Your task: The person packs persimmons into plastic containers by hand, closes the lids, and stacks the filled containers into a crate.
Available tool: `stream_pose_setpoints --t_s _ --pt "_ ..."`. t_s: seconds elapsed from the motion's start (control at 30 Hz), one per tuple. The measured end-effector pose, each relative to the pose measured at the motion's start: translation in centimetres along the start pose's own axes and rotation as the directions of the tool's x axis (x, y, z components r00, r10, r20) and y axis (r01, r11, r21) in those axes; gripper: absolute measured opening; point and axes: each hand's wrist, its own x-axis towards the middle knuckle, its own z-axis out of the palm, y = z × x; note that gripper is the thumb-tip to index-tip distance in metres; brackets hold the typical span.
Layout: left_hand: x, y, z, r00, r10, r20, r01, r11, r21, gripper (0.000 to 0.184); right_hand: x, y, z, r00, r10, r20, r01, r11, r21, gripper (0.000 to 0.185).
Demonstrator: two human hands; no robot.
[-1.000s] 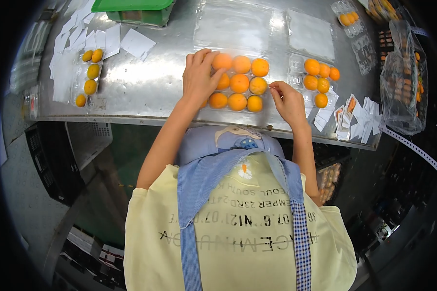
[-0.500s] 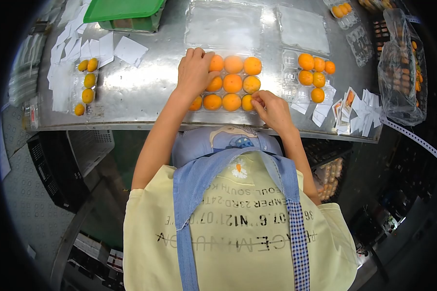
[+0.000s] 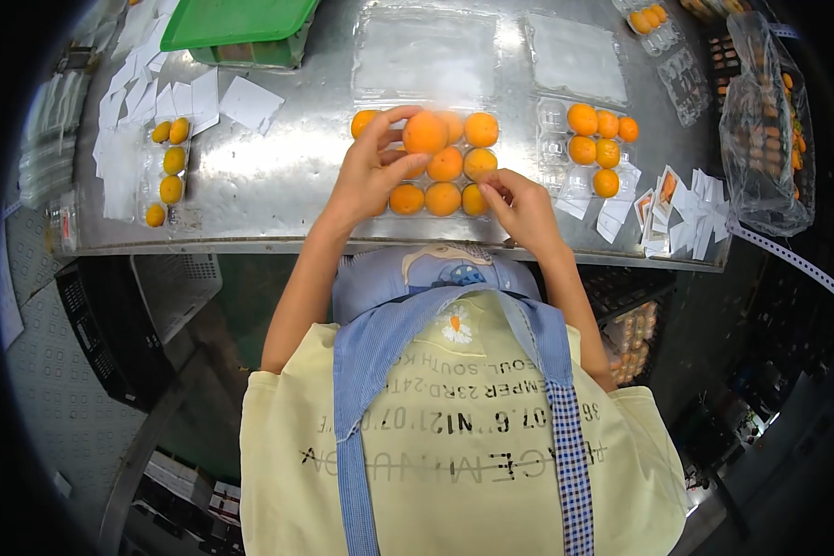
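Observation:
A clear plastic fruit tray (image 3: 386, 159) lies before me with rows of oranges (image 3: 445, 165) in its cups. My left hand (image 3: 369, 171) grips one orange (image 3: 425, 132) between thumb and fingers, raised above the tray's left half. Another orange (image 3: 365, 122) shows at the upper left corner, just beyond those fingers. My right hand (image 3: 521, 206) rests at the tray's lower right side, thumb and forefinger pinched together beside the corner orange (image 3: 473, 199). Whatever that pinch holds is hidden.
A second tray of oranges (image 3: 582, 150) sits to the right, with paper cards (image 3: 695, 218) near it. On the left are a tray of small yellow-orange fruit (image 3: 170, 161), white papers (image 3: 250, 104) and a green-lidded box (image 3: 236, 23). Empty clear trays (image 3: 426, 56) lie behind.
My left hand has lifted an orange from the tray and drawn slightly toward me, uncovering the upper left orange. My right hand has barely moved.

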Motion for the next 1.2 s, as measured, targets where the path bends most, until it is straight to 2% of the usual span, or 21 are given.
stream_pose_setpoints --t_s 0.07,0.17,0.27,0.37,0.4,0.47,0.57,0.67,0.7,0.77,0.8,0.9,0.97,1.07,1.2 --pt "-0.4 0.4 0.7 0.999 0.003 0.046 0.001 0.996 -0.085 0.051 0.5 -1.9 -0.2 0.998 0.053 0.035 -0.059 0.973 0.222 0.022" --pt "-1.1 0.0 1.3 0.986 -0.103 0.128 0.122 0.98 -0.156 0.054 0.8 -3.5 0.2 1.0 0.02 0.012 -0.023 0.884 0.466 0.033" --pt "-1.8 0.6 2.4 0.987 -0.092 0.133 0.108 0.986 -0.125 0.054 0.9 -4.7 -0.1 0.99 0.083 0.111 -0.119 0.917 0.381 0.045" --pt "-2.3 0.5 3.2 0.993 0.016 0.115 -0.019 0.999 0.026 0.052 0.8 -4.7 0.6 0.996 0.065 0.057 -0.079 0.947 0.31 0.042" --pt "-2.3 0.3 3.3 0.993 0.014 0.113 -0.017 1.0 0.024 0.053 0.7 -4.7 0.5 0.998 0.053 0.046 -0.064 0.959 0.278 0.04" --pt "-2.4 -0.1 3.3 0.994 0.01 0.109 -0.012 1.0 0.022 0.053 0.7 -5.0 0.1 0.989 0.117 0.094 -0.14 0.942 0.306 0.039" --pt "-2.6 -0.5 3.4 0.988 -0.059 0.142 0.084 0.981 -0.173 0.052 0.7 -4.8 -0.1 0.984 0.147 0.1 -0.175 0.904 0.39 0.04" --pt "-2.5 -1.2 3.4 0.988 -0.018 0.154 0.05 0.978 -0.201 0.049 0.6 -4.5 -0.3 0.979 0.162 0.123 -0.2 0.877 0.437 0.041" --pt "-2.5 -1.1 3.5 0.989 -0.07 0.131 0.104 0.955 -0.278 0.046 0.6 -4.5 -0.3 0.976 0.168 0.138 -0.213 0.871 0.443 0.042" --pt "-2.5 -0.9 3.8 0.98 -0.176 0.098 0.201 0.881 -0.429 0.042 0.3 -3.8 0.4 0.995 0.085 0.058 -0.101 0.915 0.39 0.048" --pt "-2.5 -1.2 3.6 0.974 -0.213 0.077 0.226 0.883 -0.411 0.041 0.2 -3.8 0.6 0.999 0.041 0.02 -0.045 0.932 0.359 0.051" --pt "-2.6 -2.4 3.5 0.952 -0.303 0.034 0.295 0.888 -0.354 0.038 0.0 -4.7 0.1 0.998 0.063 0.029 -0.068 0.972 0.224 0.064" --pt "-2.7 -2.2 4.1 0.94 -0.338 0.038 0.333 0.892 -0.308 0.036 0.2 -4.6 0.3 0.999 0.052 0.005 -0.052 0.979 0.195 0.065" --pt "-2.5 -1.6 4.2 0.937 -0.325 0.128 0.349 0.882 -0.318 0.037 0.2 -4.0 0.3 0.999 0.012 -0.036 -0.004 0.981 0.195 0.067" --pt "-2.3 -1.3 4.4 0.957 -0.261 0.125 0.285 0.924 -0.256 0.038 -0.1 -3.0 0.5 0.993 -0.052 -0.104 0.073 0.977 0.202 0.068"
